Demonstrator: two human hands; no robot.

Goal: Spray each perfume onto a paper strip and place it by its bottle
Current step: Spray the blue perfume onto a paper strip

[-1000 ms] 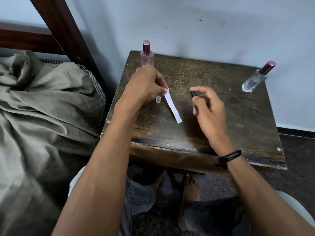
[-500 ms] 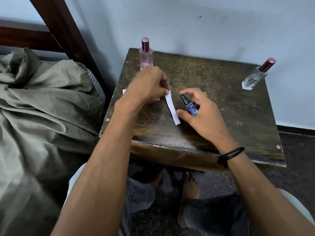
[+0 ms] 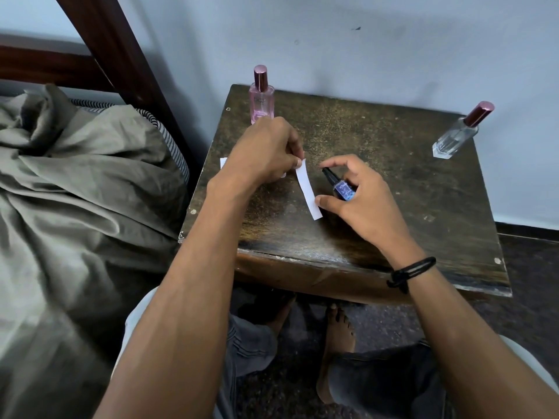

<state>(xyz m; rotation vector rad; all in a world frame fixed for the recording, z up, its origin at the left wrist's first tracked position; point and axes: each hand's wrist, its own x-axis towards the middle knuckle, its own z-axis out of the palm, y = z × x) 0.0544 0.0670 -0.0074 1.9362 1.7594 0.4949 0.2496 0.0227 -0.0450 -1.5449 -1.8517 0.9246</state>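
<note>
Black cord wristband (right wrist), grey trousers

The room is lit softly and rather dimly, and the light seems to come from above and a little from the right, because the pale wall is brighter there and the shadows under both hands are short and soft. The worn table shows a weak shine near its front edge, without strong glare. The wide lens bends straight lines at the borders, and the bedding at lower left looks slightly blurred.
</note>
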